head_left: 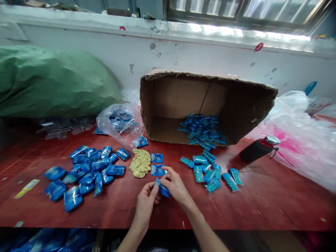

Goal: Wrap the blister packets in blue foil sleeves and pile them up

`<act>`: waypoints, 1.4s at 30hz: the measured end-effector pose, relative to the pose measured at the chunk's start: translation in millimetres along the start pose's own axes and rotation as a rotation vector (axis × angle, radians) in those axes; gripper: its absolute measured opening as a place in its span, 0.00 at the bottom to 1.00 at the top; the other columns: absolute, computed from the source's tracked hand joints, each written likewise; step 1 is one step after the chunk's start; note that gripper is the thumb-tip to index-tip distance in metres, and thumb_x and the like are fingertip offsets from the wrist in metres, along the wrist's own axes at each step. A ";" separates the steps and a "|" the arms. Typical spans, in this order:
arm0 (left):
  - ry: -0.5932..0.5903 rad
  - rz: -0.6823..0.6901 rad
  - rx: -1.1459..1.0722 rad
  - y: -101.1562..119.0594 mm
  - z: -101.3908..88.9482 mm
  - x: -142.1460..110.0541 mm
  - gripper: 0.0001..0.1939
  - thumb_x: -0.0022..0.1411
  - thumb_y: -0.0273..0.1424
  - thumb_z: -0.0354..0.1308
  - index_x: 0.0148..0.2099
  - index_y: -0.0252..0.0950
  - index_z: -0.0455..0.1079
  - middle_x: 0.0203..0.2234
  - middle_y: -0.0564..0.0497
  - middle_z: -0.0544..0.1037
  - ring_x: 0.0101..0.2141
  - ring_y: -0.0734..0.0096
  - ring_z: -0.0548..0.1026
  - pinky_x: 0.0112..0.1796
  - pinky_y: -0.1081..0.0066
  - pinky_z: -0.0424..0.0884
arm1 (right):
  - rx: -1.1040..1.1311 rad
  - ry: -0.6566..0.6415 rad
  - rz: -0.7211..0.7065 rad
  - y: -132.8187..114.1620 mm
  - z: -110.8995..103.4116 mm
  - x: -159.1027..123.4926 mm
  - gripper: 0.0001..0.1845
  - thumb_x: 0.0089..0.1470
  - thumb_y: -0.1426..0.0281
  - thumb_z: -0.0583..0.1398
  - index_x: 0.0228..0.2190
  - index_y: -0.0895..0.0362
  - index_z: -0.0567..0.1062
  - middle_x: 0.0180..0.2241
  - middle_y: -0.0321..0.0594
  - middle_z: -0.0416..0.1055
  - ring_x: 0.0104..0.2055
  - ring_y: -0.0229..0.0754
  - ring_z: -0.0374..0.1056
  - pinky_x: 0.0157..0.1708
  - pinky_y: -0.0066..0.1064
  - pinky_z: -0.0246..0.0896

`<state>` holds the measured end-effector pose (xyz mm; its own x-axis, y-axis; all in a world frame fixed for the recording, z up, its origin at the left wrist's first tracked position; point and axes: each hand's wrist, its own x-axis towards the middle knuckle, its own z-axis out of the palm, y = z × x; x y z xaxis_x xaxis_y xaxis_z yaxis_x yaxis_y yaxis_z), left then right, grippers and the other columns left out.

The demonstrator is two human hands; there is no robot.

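Near the front of the red table, my left hand (147,199) pinches the left end of a small blue packet (163,189). My right hand (173,183) grips the same packet from its upper right side, fingers closed at its edge. What is inside the packet cannot be made out. Just beyond the hands lie two flat blue packets, one (156,158) behind the other (156,170). A crumpled yellow cloth or glove (140,163) rests to their left. On the right are several clear packs of turquoise pieces (198,174).
Filled blue packets (91,171) are heaped on the left. A cardboard box (181,101) on its side holds more turquoise packs. A clear bag (105,120) of blue packets, a black bottle (254,149), a green sack (57,82) and plastic bags (301,140) stand around.
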<state>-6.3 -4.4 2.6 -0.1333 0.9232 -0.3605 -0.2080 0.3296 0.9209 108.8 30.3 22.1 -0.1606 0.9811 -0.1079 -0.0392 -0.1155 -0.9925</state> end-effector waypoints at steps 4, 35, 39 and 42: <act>0.032 0.043 0.068 1.5 -5.0 4.3 0.13 0.44 0.39 0.59 0.25 0.32 0.71 0.17 0.54 0.71 0.21 0.76 0.66 0.22 0.77 0.61 | -0.022 -0.041 -0.046 0.9 1.4 -5.0 0.26 0.44 0.75 0.56 0.48 0.57 0.63 0.22 0.29 0.64 0.24 0.33 0.58 0.25 0.24 0.53; -0.132 -0.292 -0.294 14.1 -8.5 7.7 0.13 0.46 0.36 0.62 0.29 0.32 0.65 0.17 0.52 0.72 0.16 0.78 0.68 0.18 0.78 0.62 | -0.476 0.068 -0.139 -7.6 -6.3 -9.2 0.15 0.56 0.65 0.49 0.44 0.54 0.67 0.25 0.34 0.68 0.27 0.37 0.63 0.28 0.27 0.56; -0.015 -0.379 -0.362 13.0 -9.6 8.7 0.09 0.49 0.33 0.60 0.30 0.34 0.64 0.13 0.55 0.70 0.15 0.77 0.68 0.17 0.78 0.62 | -1.038 0.240 -0.118 -6.1 -19.0 0.7 0.17 0.54 0.66 0.53 0.46 0.55 0.67 0.40 0.46 0.68 0.42 0.49 0.62 0.38 0.36 0.55; -0.014 -0.440 -0.393 14.4 -8.5 9.2 0.08 0.52 0.33 0.57 0.30 0.35 0.64 0.11 0.56 0.67 0.15 0.77 0.67 0.16 0.78 0.62 | -1.296 0.200 -0.033 1.8 -22.8 10.1 0.15 0.54 0.67 0.53 0.44 0.53 0.69 0.39 0.46 0.69 0.42 0.51 0.62 0.38 0.38 0.54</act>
<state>-18.8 7.1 11.3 0.0591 0.7193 -0.6922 -0.5849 0.5869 0.5599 129.6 43.6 17.9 -0.0255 0.9994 0.0222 0.9482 0.0312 -0.3162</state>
